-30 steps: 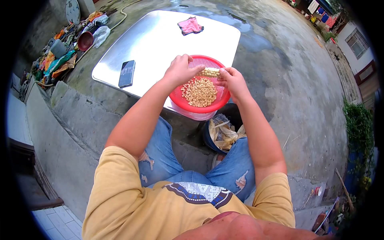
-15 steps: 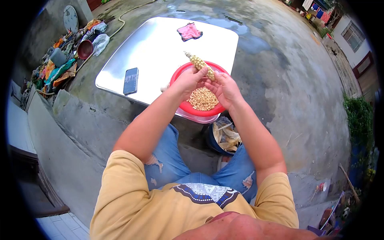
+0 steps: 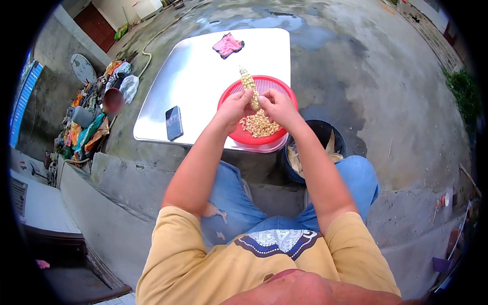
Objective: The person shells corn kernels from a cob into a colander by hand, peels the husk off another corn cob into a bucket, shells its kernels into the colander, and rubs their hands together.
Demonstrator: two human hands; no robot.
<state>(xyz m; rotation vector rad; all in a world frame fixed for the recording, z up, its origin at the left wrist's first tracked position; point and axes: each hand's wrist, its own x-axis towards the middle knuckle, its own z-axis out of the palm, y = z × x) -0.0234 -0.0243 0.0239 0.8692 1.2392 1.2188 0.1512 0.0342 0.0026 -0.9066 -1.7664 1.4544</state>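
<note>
Over a red plastic basket [image 3: 288, 96], an ear of corn [image 3: 247, 81] points away from me, its tip up and to the far side. My left hand [image 3: 237, 108] is closed around the lower part of the ear. From the other side, my right hand [image 3: 278, 108] presses its thumb and fingers against the cob near its lower end. Pale yellow kernels are still on the ear. Loose corn kernels [image 3: 262, 127] lie heaped in the basket below both hands.
The basket sits at the near edge of a shiny metal table [image 3: 203, 66]. A phone [image 3: 174, 123] and a pink cloth [image 3: 228, 46] lie on it. A dark bucket [image 3: 341, 137] with husks stands by my knee. Piled clutter [image 3: 84, 117] is at the left.
The ear has turned more upright, and my right hand has gone from open-palmed to fingers bent against the cob. My view has shifted, and my right knee has moved outward.
</note>
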